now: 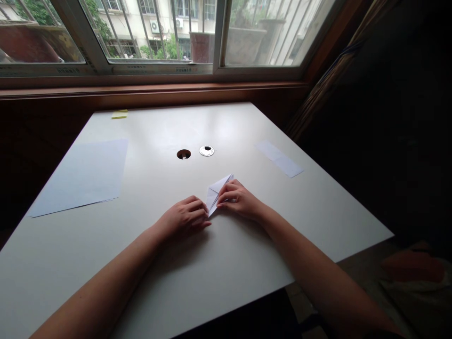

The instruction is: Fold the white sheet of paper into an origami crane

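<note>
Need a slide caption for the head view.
Left hand and right hand press a folded white paper on a white table.

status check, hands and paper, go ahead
Left hand curled at lower tip of folded paper, right hand fingers on it. Paper on white table. Nothing blocking; loose sheet off left.

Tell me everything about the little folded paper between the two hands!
The folded paper is white and thin, creased into a narrow, pointed shape with layered flaps. It lies nearly flat on the white table, its long point aimed away and to the right. The left hand touches its near tip with curled fingers, and the right hand lays its fingers on its right side, covering part of it.
</note>
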Demonstrator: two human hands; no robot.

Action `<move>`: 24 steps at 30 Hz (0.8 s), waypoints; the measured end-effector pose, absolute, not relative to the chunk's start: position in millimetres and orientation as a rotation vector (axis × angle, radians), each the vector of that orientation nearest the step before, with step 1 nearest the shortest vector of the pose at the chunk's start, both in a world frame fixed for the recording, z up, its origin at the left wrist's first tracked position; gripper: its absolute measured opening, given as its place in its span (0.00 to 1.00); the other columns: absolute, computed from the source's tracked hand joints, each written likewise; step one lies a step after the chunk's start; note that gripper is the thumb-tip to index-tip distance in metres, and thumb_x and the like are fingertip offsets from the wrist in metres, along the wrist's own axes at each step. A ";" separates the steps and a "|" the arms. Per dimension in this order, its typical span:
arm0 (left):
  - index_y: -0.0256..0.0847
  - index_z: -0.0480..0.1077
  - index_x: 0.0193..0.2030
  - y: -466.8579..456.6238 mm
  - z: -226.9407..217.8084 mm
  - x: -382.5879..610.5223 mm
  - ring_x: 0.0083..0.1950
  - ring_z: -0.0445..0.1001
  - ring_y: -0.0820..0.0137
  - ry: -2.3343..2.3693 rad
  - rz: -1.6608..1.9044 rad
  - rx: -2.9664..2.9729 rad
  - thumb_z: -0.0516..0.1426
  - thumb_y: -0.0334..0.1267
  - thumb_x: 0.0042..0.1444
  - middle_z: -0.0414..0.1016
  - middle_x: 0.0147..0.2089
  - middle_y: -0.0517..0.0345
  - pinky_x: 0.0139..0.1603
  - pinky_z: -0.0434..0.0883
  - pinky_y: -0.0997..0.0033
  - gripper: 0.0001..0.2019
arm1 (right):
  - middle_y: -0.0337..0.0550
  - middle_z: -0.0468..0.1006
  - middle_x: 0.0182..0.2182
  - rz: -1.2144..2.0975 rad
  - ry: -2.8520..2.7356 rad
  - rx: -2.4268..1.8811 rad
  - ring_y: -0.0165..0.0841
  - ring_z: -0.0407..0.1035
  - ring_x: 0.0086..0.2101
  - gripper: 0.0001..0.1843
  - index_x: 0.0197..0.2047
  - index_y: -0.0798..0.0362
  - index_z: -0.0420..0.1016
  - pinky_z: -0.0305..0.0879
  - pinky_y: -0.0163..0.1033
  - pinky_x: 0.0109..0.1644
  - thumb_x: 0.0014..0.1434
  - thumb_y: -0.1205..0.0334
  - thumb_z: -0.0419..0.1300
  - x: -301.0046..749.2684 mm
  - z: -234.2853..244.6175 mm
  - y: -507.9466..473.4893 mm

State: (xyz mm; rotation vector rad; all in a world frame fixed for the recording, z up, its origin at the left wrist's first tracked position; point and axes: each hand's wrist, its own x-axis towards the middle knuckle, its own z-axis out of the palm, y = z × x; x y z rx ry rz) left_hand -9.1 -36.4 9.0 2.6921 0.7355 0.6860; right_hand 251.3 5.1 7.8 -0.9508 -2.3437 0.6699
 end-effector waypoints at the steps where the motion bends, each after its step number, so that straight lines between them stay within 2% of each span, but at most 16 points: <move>1: 0.42 0.74 0.41 -36.6 7.7 -8.0 0.47 0.73 0.64 0.782 0.692 2.695 0.58 0.41 0.64 0.77 0.43 0.51 0.48 0.73 0.64 0.07 | 0.44 0.80 0.37 0.662 -2.344 -0.952 0.42 0.66 0.47 0.04 0.35 0.45 0.85 0.64 0.50 0.56 0.58 0.56 0.69 250.3 6.8 4.6; 5: 0.42 0.73 0.36 -36.2 5.0 -6.0 0.41 0.71 0.66 0.941 0.731 2.635 0.58 0.42 0.64 0.76 0.39 0.53 0.43 0.71 0.66 0.08 | 0.42 0.80 0.38 0.640 -2.355 -0.955 0.40 0.68 0.45 0.04 0.35 0.45 0.84 0.63 0.49 0.55 0.59 0.56 0.68 244.9 4.4 2.5; 9: 0.42 0.72 0.35 -35.9 5.6 -5.0 0.41 0.71 0.66 1.000 0.759 2.521 0.57 0.40 0.64 0.75 0.39 0.53 0.45 0.71 0.65 0.08 | 0.41 0.80 0.38 0.638 -2.370 -0.953 0.39 0.68 0.44 0.04 0.36 0.45 0.84 0.63 0.48 0.54 0.60 0.56 0.68 241.6 5.5 1.4; 13: 0.42 0.70 0.41 -38.3 4.4 -3.7 0.41 0.71 0.67 1.060 0.775 2.390 0.58 0.37 0.63 0.75 0.39 0.56 0.44 0.71 0.67 0.03 | 0.42 0.79 0.37 0.664 -2.371 -0.933 0.38 0.68 0.44 0.05 0.37 0.46 0.84 0.64 0.46 0.54 0.61 0.57 0.66 241.4 8.6 1.1; 16: 0.43 0.68 0.47 -39.8 2.7 -3.4 0.37 0.71 0.71 1.051 0.776 2.314 0.56 0.35 0.64 0.74 0.40 0.58 0.40 0.72 0.70 0.06 | 0.43 0.79 0.37 0.675 -2.377 -0.916 0.38 0.68 0.44 0.05 0.37 0.46 0.84 0.64 0.45 0.53 0.62 0.58 0.65 241.6 9.4 1.7; 19: 0.43 0.69 0.49 -39.1 2.6 -4.3 0.35 0.72 0.74 0.982 0.787 2.301 0.55 0.34 0.65 0.72 0.44 0.55 0.38 0.72 0.72 0.07 | 0.43 0.79 0.38 0.666 -2.376 -0.915 0.38 0.69 0.43 0.05 0.37 0.46 0.84 0.65 0.45 0.52 0.62 0.59 0.65 240.9 7.9 2.4; 22: 0.43 0.72 0.45 -36.9 4.1 -5.9 0.38 0.73 0.73 0.961 0.807 2.303 0.56 0.33 0.64 0.71 0.48 0.52 0.40 0.73 0.72 0.06 | 0.43 0.79 0.37 0.652 -2.371 -0.924 0.37 0.69 0.42 0.05 0.37 0.47 0.83 0.65 0.45 0.51 0.62 0.59 0.65 239.6 6.1 2.3; 24: 0.43 0.74 0.42 -35.5 5.0 -6.8 0.40 0.74 0.71 0.965 0.812 2.324 0.57 0.34 0.63 0.72 0.46 0.52 0.41 0.73 0.71 0.04 | 0.43 0.79 0.37 0.637 -2.368 -0.926 0.38 0.69 0.42 0.04 0.37 0.48 0.83 0.65 0.45 0.50 0.62 0.59 0.66 239.6 5.6 2.1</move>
